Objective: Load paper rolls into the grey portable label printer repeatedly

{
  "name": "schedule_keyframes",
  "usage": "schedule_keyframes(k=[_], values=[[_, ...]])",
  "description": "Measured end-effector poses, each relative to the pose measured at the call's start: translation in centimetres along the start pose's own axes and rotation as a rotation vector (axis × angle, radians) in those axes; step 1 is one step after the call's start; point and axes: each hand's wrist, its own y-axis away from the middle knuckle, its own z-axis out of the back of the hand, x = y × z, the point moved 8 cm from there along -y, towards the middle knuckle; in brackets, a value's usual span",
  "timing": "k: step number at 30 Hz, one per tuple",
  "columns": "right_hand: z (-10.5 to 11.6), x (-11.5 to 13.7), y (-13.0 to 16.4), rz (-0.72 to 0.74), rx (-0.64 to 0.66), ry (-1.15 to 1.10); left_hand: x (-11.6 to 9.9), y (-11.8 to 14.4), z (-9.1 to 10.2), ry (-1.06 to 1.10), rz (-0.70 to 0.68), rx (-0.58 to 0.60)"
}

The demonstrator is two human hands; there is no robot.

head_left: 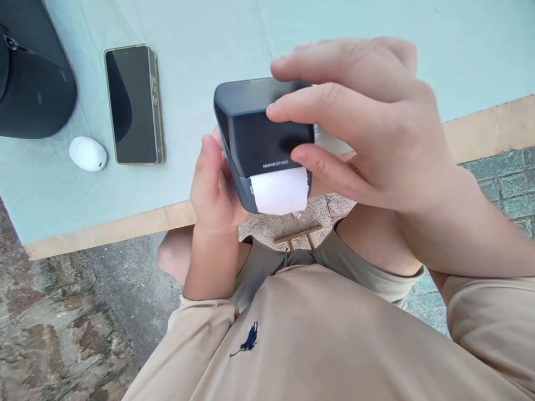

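Head view: left hand is cradling a Niimbot label printer above the table's near edge, right hand fingers closing over its top. Looks light, rigid, smooth-sided; sides are offering best hold, white label paper sticking out is flimsy.

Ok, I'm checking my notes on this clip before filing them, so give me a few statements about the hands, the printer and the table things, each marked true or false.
1. Both hands hold the dark grey box-shaped label printer: the left hand at its side, the right hand over its top. True.
2. White label paper sticks out of the printer. True.
3. The black smartphone with a gold rim lies screen down. False: its dark screen faces up.
4. The small white egg-shaped object lies on top of the phone. False: it lies beside it on the pale blue tablecloth.
5. The printer rests on the table. False: it is held above the table's edge.
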Motion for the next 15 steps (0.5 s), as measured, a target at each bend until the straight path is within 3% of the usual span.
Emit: schedule_keyframes(k=[3, 8, 12, 15], values=[[0.4, -0.3, 0.1, 0.017, -0.076, 0.053, -0.9, 0.0, -0.5, 0.024, -0.077, 0.024], [-0.2, 0.0, -0.1, 0.035, 0.034, 0.062, -1.3, 0.2, 0.2, 0.003, -0.145, -0.048], [-0.3, 0.0, -0.2, -0.003, 0.104, 0.052, -1.3, 0.4, 0.7, -0.049, -0.108, -0.131], [0.6, -0.3, -0.9, -0.035, 0.08, -0.014, -1.3, 0.3, 0.3, -0.073, -0.059, -0.12]])
